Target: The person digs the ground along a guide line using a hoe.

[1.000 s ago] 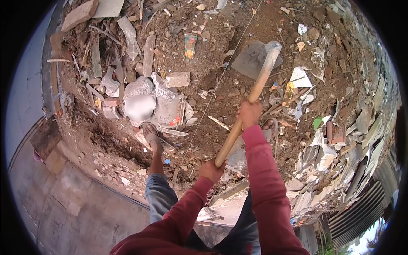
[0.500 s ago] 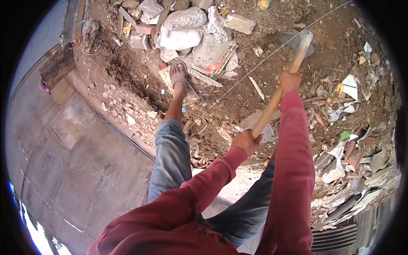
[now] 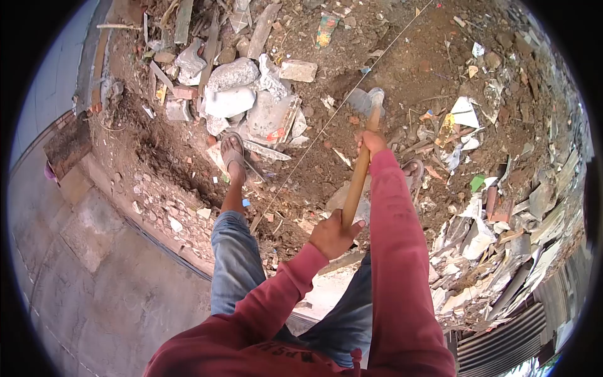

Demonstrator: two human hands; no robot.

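Observation:
Both my hands grip the pale wooden handle of a hoe. My left hand is wrapped round its near end, above the space between my legs. Farther up, my right hand closes round the handle not far below the head. The hoe's grey metal blade is at the brown soil, close to a taut string that crosses the ground diagonally. I cannot tell how deep the blade sits.
Broken concrete and stones lie heaped beside my sandalled left foot. Wood, tile and plastic debris covers the right side. Corrugated sheets are at the lower right, and a concrete floor spreads at the left.
The view has shifted, so the ground appears lower and farther left. The hoe's head has moved toward the stone heap and the string. Both hands keep their grip.

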